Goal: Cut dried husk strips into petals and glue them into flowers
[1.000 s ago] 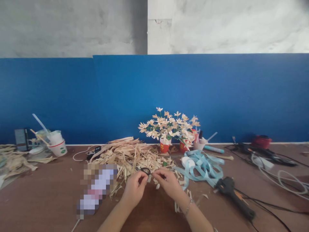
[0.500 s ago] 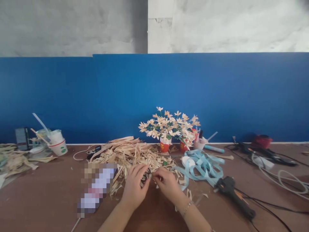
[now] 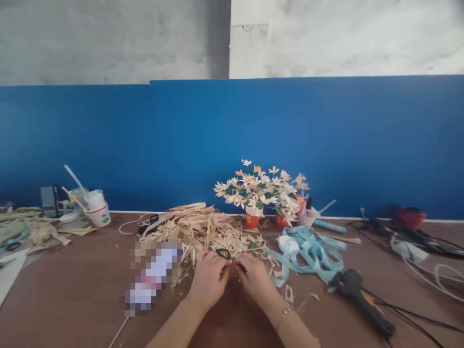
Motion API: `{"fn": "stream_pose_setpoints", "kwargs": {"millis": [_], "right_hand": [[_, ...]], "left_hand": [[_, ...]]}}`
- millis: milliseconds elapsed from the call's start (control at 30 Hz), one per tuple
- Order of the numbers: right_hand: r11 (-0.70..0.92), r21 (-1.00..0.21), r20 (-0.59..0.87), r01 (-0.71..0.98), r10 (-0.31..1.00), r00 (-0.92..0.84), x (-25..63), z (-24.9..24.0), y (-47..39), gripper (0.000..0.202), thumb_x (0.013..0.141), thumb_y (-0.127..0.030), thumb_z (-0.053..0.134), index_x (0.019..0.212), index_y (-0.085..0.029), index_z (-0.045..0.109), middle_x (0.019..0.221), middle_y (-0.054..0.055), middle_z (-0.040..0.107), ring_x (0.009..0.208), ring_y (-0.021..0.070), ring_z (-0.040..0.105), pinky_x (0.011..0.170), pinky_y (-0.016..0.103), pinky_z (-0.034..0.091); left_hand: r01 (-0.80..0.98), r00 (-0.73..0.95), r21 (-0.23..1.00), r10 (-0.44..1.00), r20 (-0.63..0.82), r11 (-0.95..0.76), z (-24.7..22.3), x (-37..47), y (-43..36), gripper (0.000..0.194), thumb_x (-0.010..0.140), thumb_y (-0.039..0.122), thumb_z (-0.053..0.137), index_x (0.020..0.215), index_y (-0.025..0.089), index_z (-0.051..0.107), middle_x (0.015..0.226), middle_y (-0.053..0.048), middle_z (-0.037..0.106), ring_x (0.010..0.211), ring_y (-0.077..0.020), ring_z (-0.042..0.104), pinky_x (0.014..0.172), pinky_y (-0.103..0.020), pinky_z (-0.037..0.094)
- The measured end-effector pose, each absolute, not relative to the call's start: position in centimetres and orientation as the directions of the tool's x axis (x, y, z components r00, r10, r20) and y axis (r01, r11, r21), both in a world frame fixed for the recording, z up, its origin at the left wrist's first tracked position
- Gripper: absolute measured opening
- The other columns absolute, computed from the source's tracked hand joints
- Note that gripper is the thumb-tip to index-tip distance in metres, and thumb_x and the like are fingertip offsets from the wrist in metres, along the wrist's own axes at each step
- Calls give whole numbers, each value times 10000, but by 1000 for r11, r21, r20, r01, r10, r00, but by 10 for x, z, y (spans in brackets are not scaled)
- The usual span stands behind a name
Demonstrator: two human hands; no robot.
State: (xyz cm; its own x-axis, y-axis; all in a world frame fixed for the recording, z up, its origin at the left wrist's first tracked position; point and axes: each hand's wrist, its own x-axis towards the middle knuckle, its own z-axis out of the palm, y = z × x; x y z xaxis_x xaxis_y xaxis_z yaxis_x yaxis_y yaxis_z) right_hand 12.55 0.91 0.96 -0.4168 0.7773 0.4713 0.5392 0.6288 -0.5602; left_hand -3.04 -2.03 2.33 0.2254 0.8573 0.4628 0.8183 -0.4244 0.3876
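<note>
My left hand [image 3: 211,278] and my right hand [image 3: 254,279] meet fingertip to fingertip low over the table, just in front of a heap of dried husk strips [image 3: 213,232]. Both are closed in a pinch. Whatever lies between the fingers is too small or too hidden to make out. Right behind the left fingertips, at the heap's near edge, sits a dark ring-shaped thing [image 3: 224,253]; its kind is unclear. Pale star-shaped flowers [image 3: 261,186] on green stems rise from a red cup [image 3: 253,217] beyond the heap, with a second red cup [image 3: 282,219] beside it.
A blurred-out phone-like slab [image 3: 154,280] lies left of my hands. Right are a tangled light-blue ribbon [image 3: 311,249] and a black glue gun [image 3: 362,299] with cables. A white cup [image 3: 98,215] stands far left. A blue partition [image 3: 181,145] closes the back.
My left hand has let go of the dark round thing, which now sits behind its fingers. Its fingertips have closed and come together with the right ones. The whole view has shifted slightly.
</note>
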Motion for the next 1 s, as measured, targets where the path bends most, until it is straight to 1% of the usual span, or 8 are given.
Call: {"fn": "stream_pose_setpoints", "kwargs": {"millis": [267, 567, 667, 733, 800, 833, 900, 1000], "right_hand": [[648, -552, 503, 525, 761, -410, 127, 11, 11, 164, 790, -57, 473, 740, -173, 577, 732, 28, 574, 703, 153, 545, 645, 236, 405], [650, -561, 549, 513, 756, -357, 125, 8, 11, 164, 807, -84, 459, 748, -180, 579, 727, 31, 575, 700, 157, 539, 641, 245, 409], [653, -562, 564, 508, 752, -342, 127, 8, 13, 162, 811, -94, 457, 761, -181, 584, 733, 35, 580, 705, 161, 545, 654, 253, 417], [665, -554, 571, 501, 742, -352, 128, 9, 14, 159, 814, -102, 457, 768, -182, 586, 741, 37, 583, 711, 163, 548, 660, 255, 421], [676, -541, 572, 501, 732, -371, 129, 9, 14, 162, 810, -95, 455, 767, -184, 584, 737, 35, 580, 705, 161, 545, 653, 253, 420], [679, -536, 569, 502, 729, -380, 129, 9, 14, 165, 806, -89, 454, 763, -183, 582, 732, 33, 577, 699, 160, 542, 647, 251, 419], [684, -533, 560, 498, 726, -399, 128, 10, 12, 169, 802, -77, 453, 762, -181, 580, 730, 33, 574, 693, 156, 537, 640, 246, 418], [695, -537, 557, 478, 717, -419, 126, 12, 10, 175, 794, -62, 452, 770, -179, 581, 744, 35, 576, 699, 152, 537, 644, 240, 421]], "left_hand": [[798, 92, 501, 889, 448, -335, 13, -31, -17, 97, 721, 148, 530, 690, 206, 601, 704, -7, 629, 726, -185, 566, 790, -351, 354], [793, 76, 507, 880, 469, -338, 15, -30, -17, 103, 720, 141, 515, 675, 202, 584, 694, -14, 631, 719, -187, 567, 765, -342, 369], [771, 96, 516, 870, 485, -373, 14, -32, -17, 120, 738, 173, 524, 787, 215, 625, 737, -25, 651, 753, -199, 581, 786, -355, 378], [755, 112, 521, 861, 497, -399, 13, -33, -16, 211, 743, 197, 540, 932, 227, 629, 786, -34, 665, 789, -208, 586, 807, -371, 379], [751, 131, 513, 855, 501, -415, 13, -34, -16, 266, 744, 220, 561, 1004, 231, 615, 824, -40, 671, 818, -217, 582, 824, -387, 373], [757, 138, 504, 856, 498, -416, 13, -34, -16, 237, 747, 229, 566, 977, 230, 623, 822, -40, 671, 819, -218, 580, 827, -394, 369], [774, 136, 488, 858, 495, -404, 13, -34, -16, 124, 762, 233, 557, 851, 221, 642, 786, -34, 667, 794, -213, 577, 824, -399, 362], [779, 98, 490, 848, 520, -391, 12, -33, -16, 116, 783, 220, 530, 742, 210, 638, 742, -31, 661, 762, -199, 576, 819, -393, 360]]}}
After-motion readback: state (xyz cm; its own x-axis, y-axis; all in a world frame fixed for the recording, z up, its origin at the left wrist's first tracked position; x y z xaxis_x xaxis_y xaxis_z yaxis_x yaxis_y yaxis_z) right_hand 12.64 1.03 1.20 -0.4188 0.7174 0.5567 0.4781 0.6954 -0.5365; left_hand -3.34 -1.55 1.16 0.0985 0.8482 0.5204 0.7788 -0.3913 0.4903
